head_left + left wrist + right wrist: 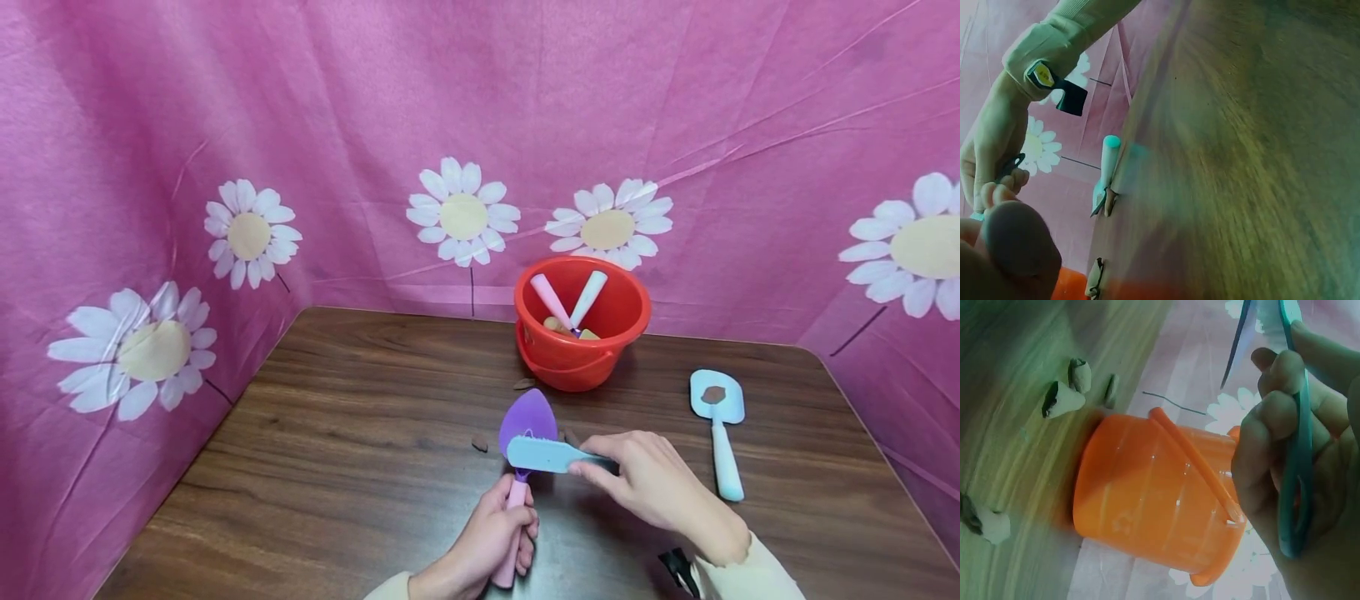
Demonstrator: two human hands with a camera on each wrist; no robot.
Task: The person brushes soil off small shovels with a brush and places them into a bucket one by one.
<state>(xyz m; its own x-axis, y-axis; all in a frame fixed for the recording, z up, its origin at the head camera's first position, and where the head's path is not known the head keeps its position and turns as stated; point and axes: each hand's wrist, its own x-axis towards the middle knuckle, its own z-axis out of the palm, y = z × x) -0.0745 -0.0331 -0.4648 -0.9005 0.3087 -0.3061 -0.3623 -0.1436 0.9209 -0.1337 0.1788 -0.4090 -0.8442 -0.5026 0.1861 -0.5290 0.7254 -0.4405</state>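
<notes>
My left hand (480,537) grips the pink handle of a small trowel, its purple blade (529,410) pointing away from me toward the bucket. In my right hand (652,483) is a light blue brush (542,455), pinched by its darker handle between thumb and fingers. The brush head lies across the lower part of the trowel blade and partly hides it; whether the bristles touch the blade, I cannot tell. Small brown curled pieces lie on the table about the trowel, one (480,444) to its left. Another brown piece (524,384) is near the bucket.
A red bucket (570,379) stands behind the trowel, with a pink handle (551,300), a pale blue handle (589,297) and tan bits inside. To the right lies a light blue shovel (724,462) with a brown patch on its blade. Pink flowered cloth (360,100) hangs behind the wooden table (322,433).
</notes>
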